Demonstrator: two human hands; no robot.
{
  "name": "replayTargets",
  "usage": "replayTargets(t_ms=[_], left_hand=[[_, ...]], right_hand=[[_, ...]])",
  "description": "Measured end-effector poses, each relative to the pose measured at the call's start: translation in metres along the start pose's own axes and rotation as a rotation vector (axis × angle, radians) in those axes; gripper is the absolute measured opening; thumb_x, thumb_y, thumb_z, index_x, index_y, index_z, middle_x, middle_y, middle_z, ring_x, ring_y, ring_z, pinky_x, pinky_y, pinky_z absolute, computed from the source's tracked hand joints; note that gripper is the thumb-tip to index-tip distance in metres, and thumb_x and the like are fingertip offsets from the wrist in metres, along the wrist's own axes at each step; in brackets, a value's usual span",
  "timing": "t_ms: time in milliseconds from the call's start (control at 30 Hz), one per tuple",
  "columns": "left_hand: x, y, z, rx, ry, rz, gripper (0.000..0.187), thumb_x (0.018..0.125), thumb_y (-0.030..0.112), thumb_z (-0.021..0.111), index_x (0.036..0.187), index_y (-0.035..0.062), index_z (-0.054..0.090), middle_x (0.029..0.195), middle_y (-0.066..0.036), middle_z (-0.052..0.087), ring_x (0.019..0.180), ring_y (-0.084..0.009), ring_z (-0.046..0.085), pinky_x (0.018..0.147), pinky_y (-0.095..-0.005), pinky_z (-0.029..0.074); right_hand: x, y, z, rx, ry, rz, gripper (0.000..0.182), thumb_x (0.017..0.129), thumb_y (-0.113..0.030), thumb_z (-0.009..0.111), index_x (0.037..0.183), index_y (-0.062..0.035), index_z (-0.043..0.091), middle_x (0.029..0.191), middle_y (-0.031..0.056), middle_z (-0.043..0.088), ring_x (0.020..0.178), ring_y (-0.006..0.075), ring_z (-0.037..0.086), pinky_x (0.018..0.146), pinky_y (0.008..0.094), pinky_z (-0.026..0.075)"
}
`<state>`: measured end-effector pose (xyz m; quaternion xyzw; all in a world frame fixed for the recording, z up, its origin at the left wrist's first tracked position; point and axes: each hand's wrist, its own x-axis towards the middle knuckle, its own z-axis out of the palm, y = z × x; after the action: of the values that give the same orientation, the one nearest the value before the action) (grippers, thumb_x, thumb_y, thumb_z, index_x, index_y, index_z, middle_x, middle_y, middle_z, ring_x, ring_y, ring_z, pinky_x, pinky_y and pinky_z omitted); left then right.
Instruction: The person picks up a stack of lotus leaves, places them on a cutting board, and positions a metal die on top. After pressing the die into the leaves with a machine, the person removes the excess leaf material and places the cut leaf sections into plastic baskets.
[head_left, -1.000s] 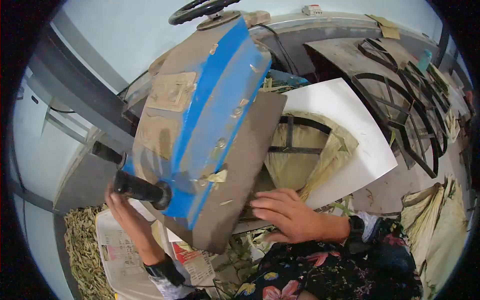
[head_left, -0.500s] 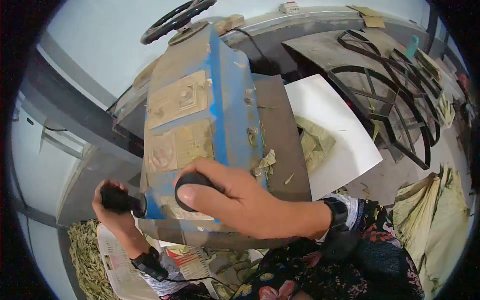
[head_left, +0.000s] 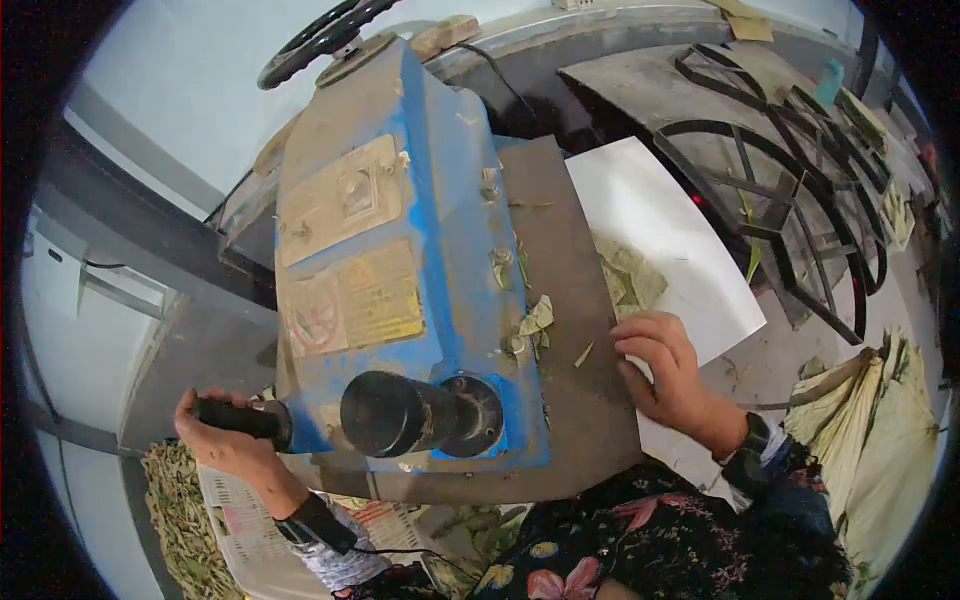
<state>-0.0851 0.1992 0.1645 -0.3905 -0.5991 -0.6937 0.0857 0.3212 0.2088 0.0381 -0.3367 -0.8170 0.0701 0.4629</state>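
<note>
Lifted away from the thick black cylindrical handle at the near end of the machine, the right hand is now placed farther right, beside the edge of the flat grey-brown plate. Its fingers are bent and parted; whether the edge is touched cannot be told. Compared with half a second ago, the left hand is kept on the black ribbed side handle at the near left, with its fingers curled around it. The two hands are held well apart, with the near end of the machine between them.

Most of the centre is filled by the dusty blue metal machine head, which is fixed above the plate and topped at the far left by a black ring-shaped handwheel. To the right of the plate, a white flat sheet is seen, with a crumpled pale green leaf lying on it, partly hidden by the plate. Black metal frames are laid out at the far right. Large dried pale leaves are spread at the near right.
</note>
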Motion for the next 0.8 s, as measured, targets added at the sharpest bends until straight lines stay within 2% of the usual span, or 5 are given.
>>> replayTargets(t_ms=[267,467,700,767,800], left_hand=[[0.018,-0.013,-0.005,-0.037,0.019,0.014,0.042,0.095,0.038,0.032,0.103,0.0027,0.052,0.075,-0.008,0.054,0.058,-0.0165,0.05,0.053,-0.0281,0.044],[0.062,-0.057,-0.023,0.43,-0.028,0.383,0.039,0.094,0.033,0.032,0.1,0.0008,0.055,0.075,-0.012,0.055,0.062,-0.0187,0.053,0.056,-0.0316,0.046],[0.155,-0.142,-0.051,0.503,-0.065,0.333,0.041,0.095,0.031,0.029,0.101,-0.0014,0.055,0.079,-0.013,0.06,0.064,-0.0215,0.055,0.062,-0.0334,0.047],[0.15,-0.125,-0.039,-0.128,-0.178,-0.316,0.041,0.094,0.031,0.03,0.096,-0.0022,0.054,0.079,-0.013,0.06,0.066,-0.0223,0.056,0.065,-0.0337,0.047],[0.16,-0.147,-0.043,0.17,-0.17,0.118,0.041,0.092,0.035,0.032,0.088,-0.0011,0.051,0.077,-0.013,0.058,0.067,-0.0222,0.055,0.065,-0.0341,0.046]], right_hand=[[-0.019,0.009,0.022,0.012,-0.069,0.337,0.048,0.062,0.0,0.064,0.108,-0.0009,0.051,0.116,0.0185,0.052,0.109,0.0348,0.05,0.091,0.0453,0.041],[-0.01,-0.005,0.033,-0.128,-0.446,-0.117,0.044,0.073,-0.013,0.058,0.115,-0.0021,0.05,0.126,0.0171,0.046,0.124,0.0322,0.04,0.104,0.0476,0.029],[0.017,-0.015,0.061,-0.228,-0.526,-0.303,0.063,0.07,-0.02,0.063,0.127,-0.0047,0.044,0.133,0.0121,0.043,0.129,0.0275,0.035,0.107,0.0474,0.024],[0.013,-0.013,0.073,-0.251,-0.486,-0.404,0.053,0.076,-0.017,0.055,0.126,-0.0064,0.044,0.13,0.0116,0.046,0.125,0.0263,0.04,0.106,0.0469,0.027],[0.012,-0.009,0.075,-0.248,-0.486,-0.412,0.053,0.076,-0.017,0.055,0.126,-0.0064,0.044,0.13,0.0116,0.046,0.125,0.0263,0.04,0.106,0.0469,0.027]])
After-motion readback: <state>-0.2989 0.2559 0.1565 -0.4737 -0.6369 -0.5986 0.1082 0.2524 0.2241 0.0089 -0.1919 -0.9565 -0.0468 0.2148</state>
